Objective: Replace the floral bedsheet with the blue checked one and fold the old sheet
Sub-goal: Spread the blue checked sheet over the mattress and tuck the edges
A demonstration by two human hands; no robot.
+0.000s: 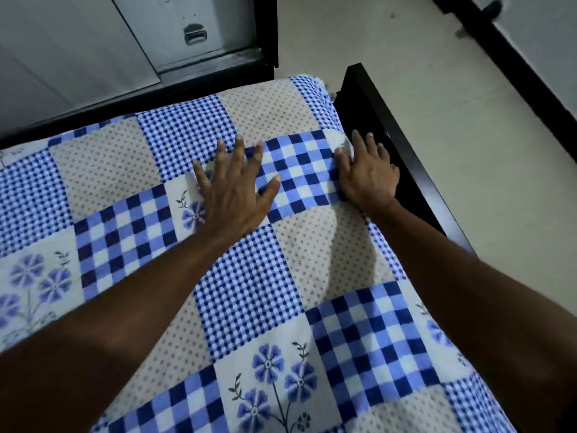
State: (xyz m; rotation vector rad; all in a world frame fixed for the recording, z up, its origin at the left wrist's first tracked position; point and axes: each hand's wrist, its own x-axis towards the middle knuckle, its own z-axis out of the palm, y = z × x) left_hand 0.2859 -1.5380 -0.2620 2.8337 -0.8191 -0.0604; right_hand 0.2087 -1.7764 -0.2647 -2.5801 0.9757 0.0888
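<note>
Both hands lay flat, fingers straight, on the blue checked sheet (243, 270) — left hand (232, 189) mid-sheet, right hand (367, 173) at its edge.

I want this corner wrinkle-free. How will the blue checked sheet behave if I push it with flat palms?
Probably floppy: the blue checked sheet drapes over the bed's edge beside the bed frame. Pushed, it will likely bunch rather than slide whole; a soft ridge shows below the right hand.
</note>
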